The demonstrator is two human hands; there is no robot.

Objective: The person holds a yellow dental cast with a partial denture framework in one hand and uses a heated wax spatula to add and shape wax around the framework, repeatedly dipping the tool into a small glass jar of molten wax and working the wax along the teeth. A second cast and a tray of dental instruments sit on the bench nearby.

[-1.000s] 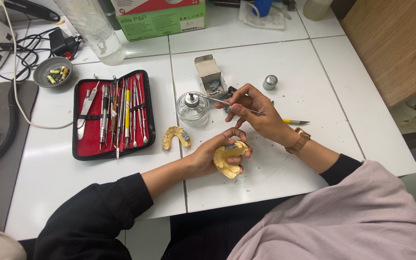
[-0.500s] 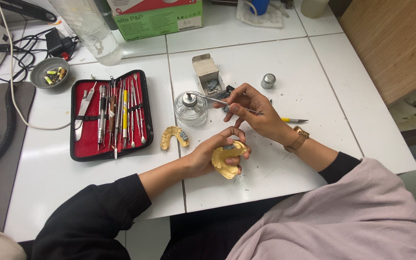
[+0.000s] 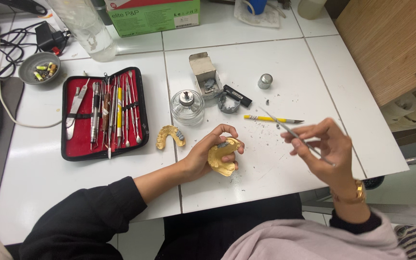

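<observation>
Left hand [image 3: 203, 156] is gripping the yellow dental cast [image 3: 222, 156] on the bench [image 3: 275, 178] — right hand [image 3: 328, 149] is pinching a thin metal instrument [image 3: 294, 132], hands well apart.

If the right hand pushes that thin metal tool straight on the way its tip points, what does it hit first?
Probably the yellow-handled knife lying on the white table; the right hand aims its slim metal instrument up-left, though its height is unclear.
</observation>
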